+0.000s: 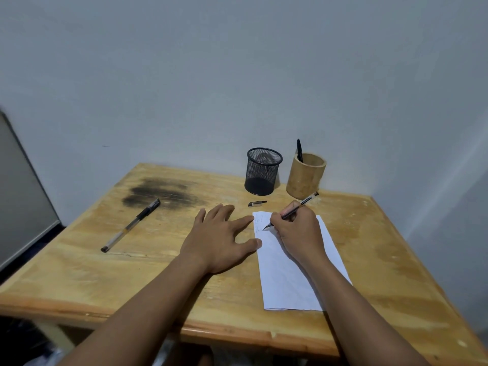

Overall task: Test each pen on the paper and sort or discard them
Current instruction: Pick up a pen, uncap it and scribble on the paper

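A white sheet of paper (287, 276) lies on the wooden table (148, 281), with a few scribbles near its top left corner. My right hand (298, 231) grips an uncapped pen (306, 201), its tip touching the paper by the scribbles. My left hand (219, 241) lies flat with fingers spread, its thumb and forefinger pressing the paper's left edge. A pen cap (257, 203) rests just beyond the paper. A capped clear gel pen (131, 225) lies on the table to the left.
At the back stand a black mesh cup (263, 171), seemingly holding nothing, and a bamboo cup (305, 176) holding one dark pen (299, 150). A dark smudge (161, 192) marks the tabletop. The wall runs close behind and to the right.
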{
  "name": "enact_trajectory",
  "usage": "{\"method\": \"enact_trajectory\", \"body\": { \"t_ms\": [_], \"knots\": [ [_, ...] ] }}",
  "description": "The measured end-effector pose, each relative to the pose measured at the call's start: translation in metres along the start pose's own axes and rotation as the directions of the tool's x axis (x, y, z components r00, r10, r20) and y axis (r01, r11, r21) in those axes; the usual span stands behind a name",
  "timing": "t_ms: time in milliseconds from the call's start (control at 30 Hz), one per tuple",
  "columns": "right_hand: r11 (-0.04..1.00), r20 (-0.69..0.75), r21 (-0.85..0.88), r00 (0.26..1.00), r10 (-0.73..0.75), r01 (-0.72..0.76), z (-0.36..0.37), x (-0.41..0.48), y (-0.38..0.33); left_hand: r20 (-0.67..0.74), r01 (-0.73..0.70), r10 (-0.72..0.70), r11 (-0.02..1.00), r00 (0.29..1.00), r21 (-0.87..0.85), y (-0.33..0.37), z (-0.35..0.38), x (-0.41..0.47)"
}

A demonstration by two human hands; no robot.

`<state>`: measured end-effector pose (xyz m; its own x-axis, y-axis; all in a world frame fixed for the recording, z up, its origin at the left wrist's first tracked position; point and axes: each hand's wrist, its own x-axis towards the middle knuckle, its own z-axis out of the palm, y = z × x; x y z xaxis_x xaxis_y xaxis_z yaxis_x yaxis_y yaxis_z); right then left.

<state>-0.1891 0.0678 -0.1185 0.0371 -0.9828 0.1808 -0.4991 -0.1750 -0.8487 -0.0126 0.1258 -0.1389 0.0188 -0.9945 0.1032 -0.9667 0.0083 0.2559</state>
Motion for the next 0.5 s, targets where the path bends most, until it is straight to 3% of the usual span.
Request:
{"method": "enact_trajectory", "body": {
  "t_ms": [233,500],
  "knots": [
    [0.999,-0.002,0.035,0.999,0.033,-0.033,0.001,0.0,-0.001,0.008,-0.001,0.0,1.0,1.0,0.017,0.001,-0.001,0.0],
    [0.933,-0.126,0.36,0.99,0.068,-0.018,-0.016,0.008,-0.02,-0.001,-0.009,0.009,0.997,1.0,-0.074,0.002,-0.004,0.0]
  ]
}}
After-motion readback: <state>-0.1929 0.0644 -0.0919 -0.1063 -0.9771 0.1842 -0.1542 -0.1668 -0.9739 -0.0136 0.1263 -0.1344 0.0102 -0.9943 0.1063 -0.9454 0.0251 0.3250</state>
